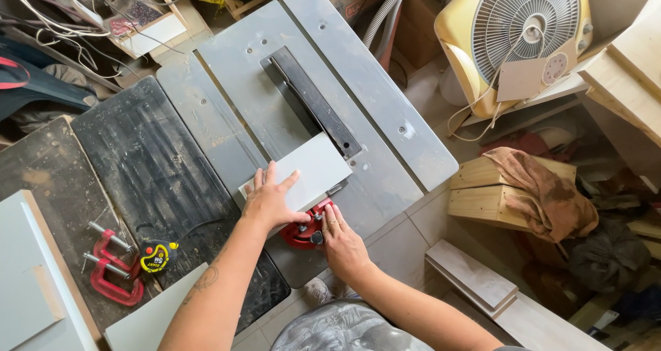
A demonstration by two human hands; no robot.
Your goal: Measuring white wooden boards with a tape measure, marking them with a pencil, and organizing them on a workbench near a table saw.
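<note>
A small white rectangular board [313,165] lies on the grey metal saw table [385,110], against a red mitre gauge [303,232] at the table's near edge. My left hand [270,201] presses flat on the board's near corner, fingers spread. My right hand [341,241] rests on the red gauge, fingers touching its knob. A black plate with the blade slot [313,103] runs up the table just beyond the board.
A dark worn side table [158,172] sits to the left with two red clamps [110,268] and a yellow tape measure [157,256]. White panels [34,282] lie at bottom left. A yellow box fan [523,34], wooden boxes with a rag [544,192] and planks [475,275] crowd the right.
</note>
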